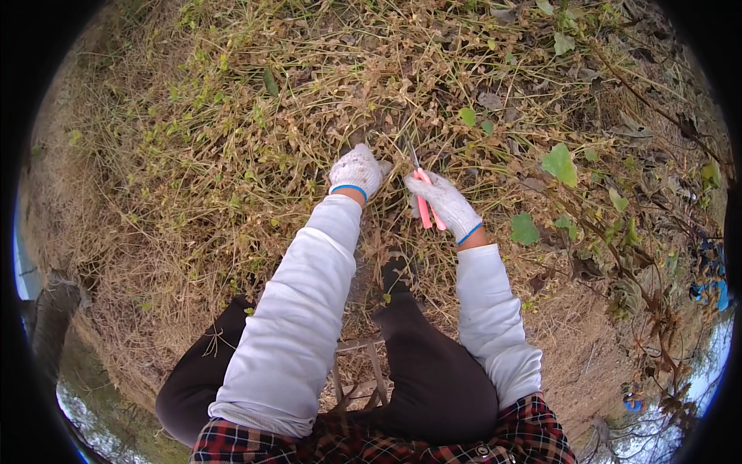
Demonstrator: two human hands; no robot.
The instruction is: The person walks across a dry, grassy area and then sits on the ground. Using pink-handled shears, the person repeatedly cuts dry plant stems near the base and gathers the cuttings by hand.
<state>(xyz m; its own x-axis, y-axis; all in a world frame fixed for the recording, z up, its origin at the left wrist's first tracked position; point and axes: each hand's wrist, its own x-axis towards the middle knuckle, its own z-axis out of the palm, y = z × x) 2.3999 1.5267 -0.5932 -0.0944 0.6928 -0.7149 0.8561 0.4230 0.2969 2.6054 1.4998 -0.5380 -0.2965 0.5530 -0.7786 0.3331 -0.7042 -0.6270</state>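
My left hand, in a white knit glove with a blue cuff edge, is closed among dry plant stems; its fingertips are hidden, and what it grips does not show clearly. Just to its right, my right hand, gloved the same way, holds a pair of scissors with pink handles. The blades point up and away from me into the stems, partly hidden by them. Yellow-brown and green stalks surround both hands.
Tangled vines cover the ground ahead. Large-leaved branches stand at the right, with blue material beyond. A trunk is at the far left. Below me is a small stool frame between my legs.
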